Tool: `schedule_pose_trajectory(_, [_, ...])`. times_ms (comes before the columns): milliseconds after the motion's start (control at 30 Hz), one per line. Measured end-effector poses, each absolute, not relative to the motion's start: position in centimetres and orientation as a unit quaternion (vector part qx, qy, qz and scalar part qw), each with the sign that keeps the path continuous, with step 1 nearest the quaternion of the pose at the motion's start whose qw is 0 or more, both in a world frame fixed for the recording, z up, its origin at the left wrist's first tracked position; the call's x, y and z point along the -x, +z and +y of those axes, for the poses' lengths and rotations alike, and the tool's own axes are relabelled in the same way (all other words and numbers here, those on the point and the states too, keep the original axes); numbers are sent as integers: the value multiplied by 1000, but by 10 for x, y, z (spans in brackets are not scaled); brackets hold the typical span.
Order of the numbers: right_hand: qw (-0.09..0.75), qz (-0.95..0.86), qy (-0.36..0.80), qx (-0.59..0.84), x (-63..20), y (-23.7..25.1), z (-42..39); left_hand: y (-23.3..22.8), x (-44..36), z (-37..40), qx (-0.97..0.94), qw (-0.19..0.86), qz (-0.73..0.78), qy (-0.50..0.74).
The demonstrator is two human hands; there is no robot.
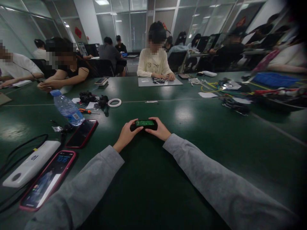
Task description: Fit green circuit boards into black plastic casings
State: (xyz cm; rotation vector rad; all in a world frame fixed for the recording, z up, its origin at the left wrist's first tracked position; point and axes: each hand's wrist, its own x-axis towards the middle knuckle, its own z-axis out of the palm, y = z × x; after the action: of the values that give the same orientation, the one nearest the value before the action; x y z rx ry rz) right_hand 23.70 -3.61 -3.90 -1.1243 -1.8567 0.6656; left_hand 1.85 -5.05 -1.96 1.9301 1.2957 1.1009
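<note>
Between my two hands, just above or on the green table (144, 179), is a small black case with a green circuit board (145, 123) showing in its top. My left hand (127, 132) grips its left end, with the thumb along the near edge. At the right end my right hand (161, 129) holds it the same way, fingers behind and thumb in front. The case lies lengthwise from left to right. Whether it touches the table I cannot tell.
To the left lie a phone with a lit screen (49, 182), a dark red-edged phone (82, 134), a white device (32, 164), a tilted water bottle (67, 108), an orange screwdriver (87, 111) and a tape roll (114, 102). Cables and a blue tray (274, 79) sit far right. A person (154, 60) works opposite.
</note>
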Motion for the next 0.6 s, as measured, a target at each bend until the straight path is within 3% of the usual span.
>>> schedule_pose_trajectory(333, [411, -815, 187, 363, -232, -28, -42, -16, -20, -50, -652, 329, 520, 443])
schedule_pose_trajectory(600, [423, -808, 169, 375, -232, -25, -45, -14, -20, -52, -646, 333, 524, 445])
